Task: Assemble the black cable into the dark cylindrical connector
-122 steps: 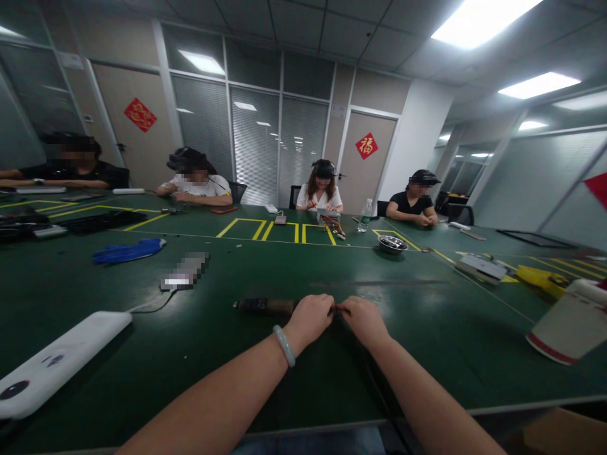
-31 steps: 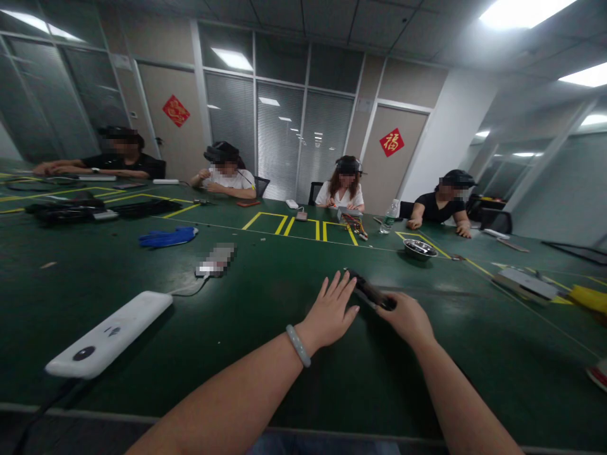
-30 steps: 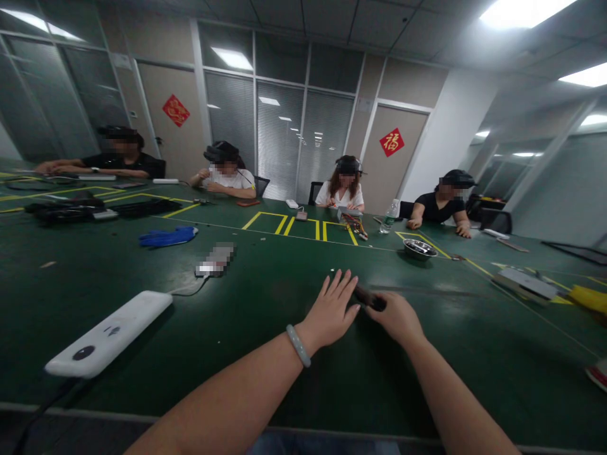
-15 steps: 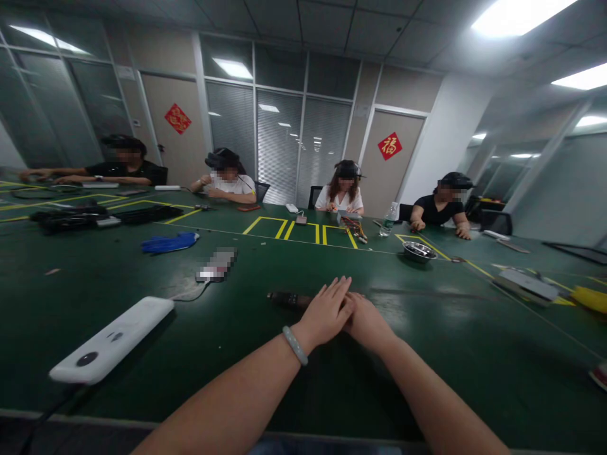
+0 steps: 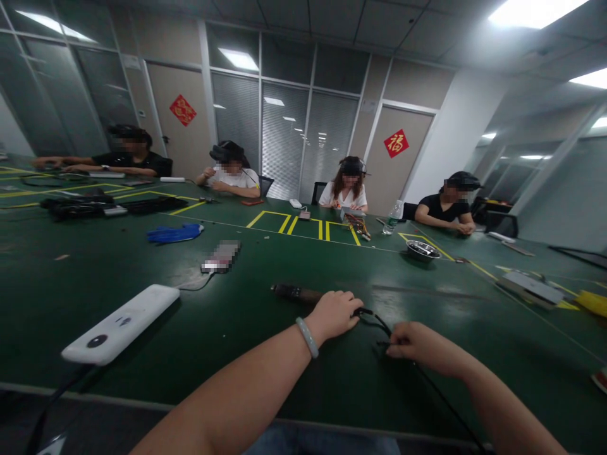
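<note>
A dark, corded electric screwdriver (image 5: 293, 292) lies on the green table, its narrow tip pointing left. My left hand (image 5: 336, 316), with a pale bangle at the wrist, is closed over the rear of its body, fingers curled down and hiding that end. From under those fingers a black cord (image 5: 377, 318) comes out and bends to the right. My right hand (image 5: 410, 344) pinches this cord a short way off, with a short black end sticking out by the fingertips. Past the right hand, the cord runs down toward the table's front edge.
To the left lie a white camera-like device (image 5: 121, 325), a phone (image 5: 222, 256) on a cable and a blue glove (image 5: 175, 234). Farther right stand a metal bowl (image 5: 423, 251) and a plastic bottle (image 5: 392, 218). Several people sit across the table (image 5: 265, 379).
My hands, together over the screwdriver before, have separated. The right hand has moved right and toward me, now pinching the cord; the left has curled over the screwdriver's body.
</note>
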Motion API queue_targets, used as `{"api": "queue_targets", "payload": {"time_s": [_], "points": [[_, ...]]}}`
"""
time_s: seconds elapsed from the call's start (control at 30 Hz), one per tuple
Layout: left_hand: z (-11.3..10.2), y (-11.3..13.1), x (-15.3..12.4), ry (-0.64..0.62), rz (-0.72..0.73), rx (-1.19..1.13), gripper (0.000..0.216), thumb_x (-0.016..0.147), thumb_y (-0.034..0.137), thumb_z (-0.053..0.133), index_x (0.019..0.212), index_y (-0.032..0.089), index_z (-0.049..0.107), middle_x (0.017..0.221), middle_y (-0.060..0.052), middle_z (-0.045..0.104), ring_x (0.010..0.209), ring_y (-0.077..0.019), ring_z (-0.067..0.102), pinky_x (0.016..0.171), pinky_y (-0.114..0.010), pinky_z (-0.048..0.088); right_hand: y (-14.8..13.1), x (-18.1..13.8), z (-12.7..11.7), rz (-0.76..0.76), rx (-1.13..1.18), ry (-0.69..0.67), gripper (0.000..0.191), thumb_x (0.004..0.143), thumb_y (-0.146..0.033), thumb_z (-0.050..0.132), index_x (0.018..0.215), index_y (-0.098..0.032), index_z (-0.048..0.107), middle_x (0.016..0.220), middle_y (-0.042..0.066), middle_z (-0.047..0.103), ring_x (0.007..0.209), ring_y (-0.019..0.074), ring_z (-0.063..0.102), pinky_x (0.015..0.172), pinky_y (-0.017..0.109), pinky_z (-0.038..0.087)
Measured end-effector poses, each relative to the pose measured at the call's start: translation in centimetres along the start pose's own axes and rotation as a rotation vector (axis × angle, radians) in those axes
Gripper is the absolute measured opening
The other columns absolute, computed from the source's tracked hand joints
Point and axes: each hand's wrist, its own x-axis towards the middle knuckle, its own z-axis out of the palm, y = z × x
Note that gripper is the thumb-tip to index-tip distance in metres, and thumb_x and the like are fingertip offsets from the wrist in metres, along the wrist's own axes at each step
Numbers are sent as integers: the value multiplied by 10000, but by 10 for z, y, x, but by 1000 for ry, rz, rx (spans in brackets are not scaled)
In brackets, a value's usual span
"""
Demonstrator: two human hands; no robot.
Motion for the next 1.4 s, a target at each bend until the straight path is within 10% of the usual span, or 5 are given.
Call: {"api": "queue_targets", "payload": {"time_s": [0.23, 0.47, 1.4], "points": [[1, -11, 1, -6, -53, -46, 263, 866, 437, 521, 1035, 254, 607, 967, -32, 618, 896, -198, 595, 786, -314, 459, -31, 55, 28, -64, 719, 179, 408, 746, -525, 635, 895, -147, 673, 762, 33, 652, 546, 95, 516, 514, 219, 422], [5, -13, 4, -63, -56, 19, 201, 824, 373, 567, 888, 198, 643, 982, -76, 634, 919, -227, 601, 803, -333, 466, -47, 89, 37, -112, 914, 185, 441, 720, -441, 705, 1043, -177, 563, 715, -4, 641, 500, 66, 514, 434, 163, 383], [11, -6, 8, 48, -92, 31, 291, 877, 490, 524, 997, 232, 586, 935, -21, 600, 870, -188, 596, 765, -317, 446, 8, 68, 20, 69, 198, 470, 267, 746, -439, 617, 822, -195, 694, 738, 27, 705, 642, 165, 631, 569, 243, 416]]}}
